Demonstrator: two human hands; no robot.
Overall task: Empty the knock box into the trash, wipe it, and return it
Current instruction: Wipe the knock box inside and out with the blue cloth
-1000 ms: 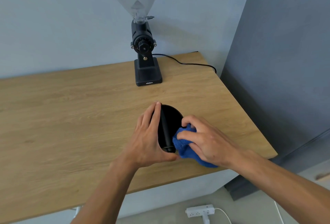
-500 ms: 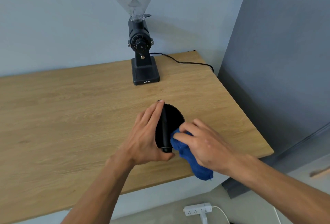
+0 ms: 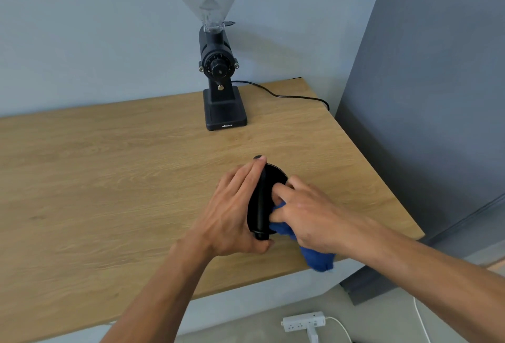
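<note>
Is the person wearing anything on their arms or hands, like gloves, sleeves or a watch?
No. The left hand and right hand are bare: no gloves, and no rings or watch that I can see. Both forearms are uncovered as far as the picture's bottom edge, so no sleeves show. No markings are visible either.

The only readable text is a small pale brand mark on the front lip of the coffee grinder base; it looks like "MINIMEX", though the letters are tiny. Marks ring the grinder's dial above that base, too small to read.
</note>
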